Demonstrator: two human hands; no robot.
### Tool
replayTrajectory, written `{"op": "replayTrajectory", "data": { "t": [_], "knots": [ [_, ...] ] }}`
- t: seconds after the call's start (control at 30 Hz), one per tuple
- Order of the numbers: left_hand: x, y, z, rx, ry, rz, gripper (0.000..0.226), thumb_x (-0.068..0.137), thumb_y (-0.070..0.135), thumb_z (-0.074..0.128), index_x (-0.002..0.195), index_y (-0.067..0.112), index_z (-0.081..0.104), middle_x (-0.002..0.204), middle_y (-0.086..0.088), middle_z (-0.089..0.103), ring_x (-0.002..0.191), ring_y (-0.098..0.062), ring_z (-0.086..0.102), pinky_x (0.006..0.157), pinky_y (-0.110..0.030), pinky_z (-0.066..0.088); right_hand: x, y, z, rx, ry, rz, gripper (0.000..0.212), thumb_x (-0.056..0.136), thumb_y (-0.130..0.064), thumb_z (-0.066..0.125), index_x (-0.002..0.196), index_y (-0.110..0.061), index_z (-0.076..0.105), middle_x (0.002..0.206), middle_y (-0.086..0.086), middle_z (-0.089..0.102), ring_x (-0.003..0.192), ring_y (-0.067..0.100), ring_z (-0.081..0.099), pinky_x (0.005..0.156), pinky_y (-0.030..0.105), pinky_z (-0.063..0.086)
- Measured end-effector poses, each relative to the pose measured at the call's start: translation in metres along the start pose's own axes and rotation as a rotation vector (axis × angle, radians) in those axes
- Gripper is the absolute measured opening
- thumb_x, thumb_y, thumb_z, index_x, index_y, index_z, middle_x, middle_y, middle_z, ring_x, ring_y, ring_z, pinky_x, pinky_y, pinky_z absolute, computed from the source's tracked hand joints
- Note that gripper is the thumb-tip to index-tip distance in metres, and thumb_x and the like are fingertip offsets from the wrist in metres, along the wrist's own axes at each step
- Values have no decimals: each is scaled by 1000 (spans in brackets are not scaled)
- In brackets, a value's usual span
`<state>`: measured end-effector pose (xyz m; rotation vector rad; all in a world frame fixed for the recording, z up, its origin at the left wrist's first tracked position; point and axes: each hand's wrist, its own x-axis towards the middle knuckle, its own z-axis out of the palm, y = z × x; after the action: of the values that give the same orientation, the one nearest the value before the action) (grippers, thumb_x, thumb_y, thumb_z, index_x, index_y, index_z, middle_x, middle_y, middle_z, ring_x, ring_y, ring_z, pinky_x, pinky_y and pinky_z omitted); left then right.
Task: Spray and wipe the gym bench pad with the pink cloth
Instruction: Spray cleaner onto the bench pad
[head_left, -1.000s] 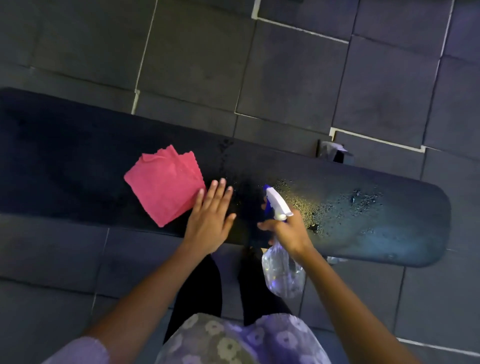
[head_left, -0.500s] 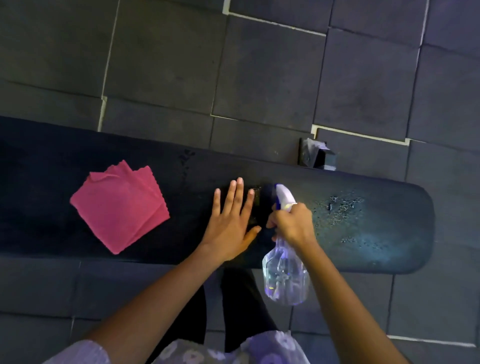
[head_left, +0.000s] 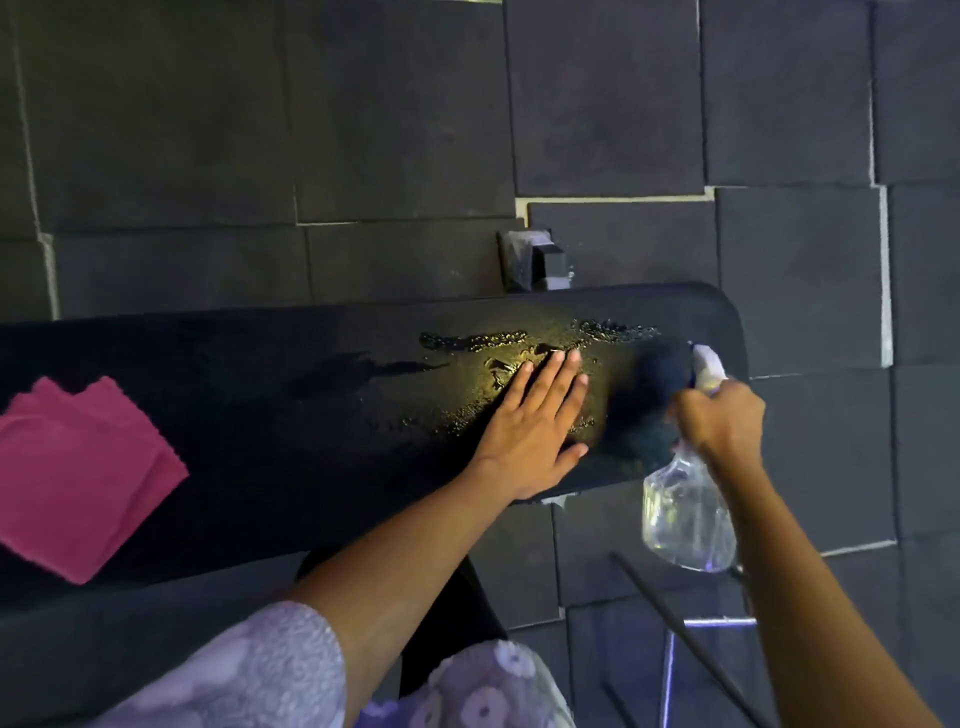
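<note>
The black gym bench pad (head_left: 270, 415) runs across the view, its rounded right end wet with droplets and puddles. My left hand (head_left: 535, 421) lies flat, fingers together, on the wet patch and holds nothing. My right hand (head_left: 719, 415) grips a clear spray bottle (head_left: 685, 514) with a white and blue nozzle, held at the pad's right end with the nozzle over the pad. The folded pink cloth (head_left: 78, 478) rests on the pad at the far left, well away from both hands.
Dark rubber floor tiles (head_left: 311, 130) surround the bench. A metal bench bracket (head_left: 535, 260) sticks out behind the pad. Thin dark metal bars (head_left: 691, 639) of the frame show at the lower right, below the bottle.
Both hands have moved right along the pad toward its rounded end, away from the pink cloth. More of the pad under the left hand now shows wet puddles.
</note>
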<state>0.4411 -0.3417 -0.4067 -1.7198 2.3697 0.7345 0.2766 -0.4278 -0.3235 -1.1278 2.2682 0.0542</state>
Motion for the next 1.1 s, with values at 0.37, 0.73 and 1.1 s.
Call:
{"op": "replayTrajectory", "data": {
  "t": [0.37, 0.73, 1.1],
  "knots": [
    [-72, -35, 19, -19, 166, -224, 65, 95, 46, 38, 153, 19, 23, 162, -8, 12, 149, -26, 13, 117, -53, 14, -88, 53, 68, -31, -295, -140, 17, 69, -6, 62, 85, -6, 57, 78, 20, 65, 72, 41, 60, 60, 38, 45],
    [-188, -128, 29, 22, 218, -527, 64, 95, 48, 38, 151, 19, 28, 161, -13, 12, 149, -29, 9, 118, -56, 8, -198, -8, 165, -173, -624, -469, 24, 72, -14, 60, 84, -14, 40, 98, 17, 65, 94, 42, 60, 66, 35, 39],
    [-217, -180, 8, -80, 284, -539, 57, 94, 40, 39, 144, 15, 41, 158, -10, 27, 146, -27, 25, 117, -54, 12, -224, -87, 138, 378, -501, -660, 44, 61, -7, 68, 100, -26, 63, 85, -8, 66, 67, 21, 58, 68, 42, 54]
  ]
}}
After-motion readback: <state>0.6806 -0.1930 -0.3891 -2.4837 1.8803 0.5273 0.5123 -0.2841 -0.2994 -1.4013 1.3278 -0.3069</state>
